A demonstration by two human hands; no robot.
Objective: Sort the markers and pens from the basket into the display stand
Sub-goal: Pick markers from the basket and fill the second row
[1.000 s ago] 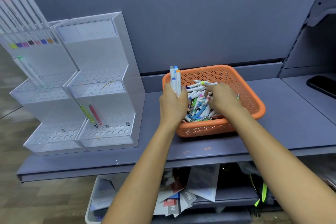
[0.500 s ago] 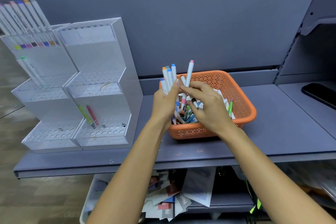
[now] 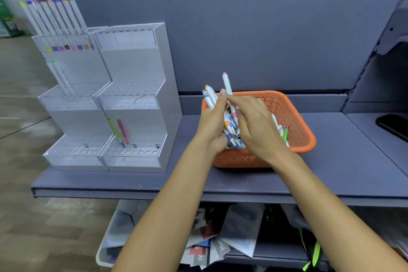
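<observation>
An orange perforated basket sits on the grey shelf and holds several loose markers and pens. Above its left end my left hand grips a bunch of white markers with coloured caps, held upright. My right hand is pressed against that bunch from the right and pinches a pink-capped marker into it. The white stepped display stand stands to the left, with a row of markers in its top tier and a green pen and a pink pen in the bottom tier.
A grey back panel rises behind the shelf. A dark phone lies on the shelf at the far right. Papers and a bin fill the space under the shelf. The shelf's front edge runs below my forearms.
My right hand came out of the basket with a pink-capped marker and brought it to the bunch in my left hand. The view has shifted left, so the basket sits further right.
</observation>
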